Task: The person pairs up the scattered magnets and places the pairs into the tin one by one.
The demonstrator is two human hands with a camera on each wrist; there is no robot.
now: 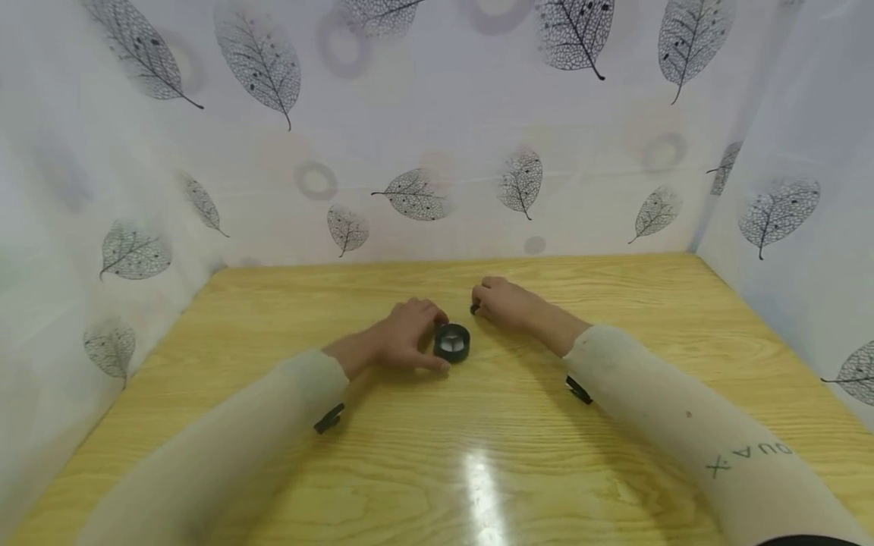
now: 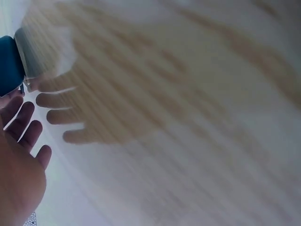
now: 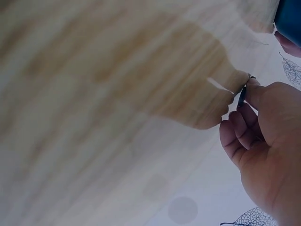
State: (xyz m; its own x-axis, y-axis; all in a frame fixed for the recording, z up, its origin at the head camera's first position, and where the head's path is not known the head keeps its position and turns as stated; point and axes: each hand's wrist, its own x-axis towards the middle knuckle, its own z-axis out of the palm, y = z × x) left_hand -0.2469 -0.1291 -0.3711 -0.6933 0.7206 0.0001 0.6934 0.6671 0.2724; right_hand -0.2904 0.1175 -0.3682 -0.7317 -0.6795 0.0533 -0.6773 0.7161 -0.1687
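A small, round, dark container (image 1: 452, 343) stands on the wooden table, its top open and a pale, divided inside showing. Its wall looks dark blue in the left wrist view. My left hand (image 1: 410, 334) lies around its left side, thumb in front and fingers behind, loosely spread. Whether the fingertips touch the wall is hard to tell. Farther back and to the right, my right hand (image 1: 507, 303) pinches a small, thin, dark piece (image 3: 242, 96) between thumb and forefinger, just above the tabletop. Most of that piece is hidden by the fingers, so its kind is unclear.
The light wooden table (image 1: 382, 455) shines with a glare streak near the front. A pale curtain (image 1: 437, 121) printed with dark leaves encloses it at the back and both sides. Dark wrist devices sit under the left sleeve (image 1: 273, 409) and the right sleeve (image 1: 655, 409).
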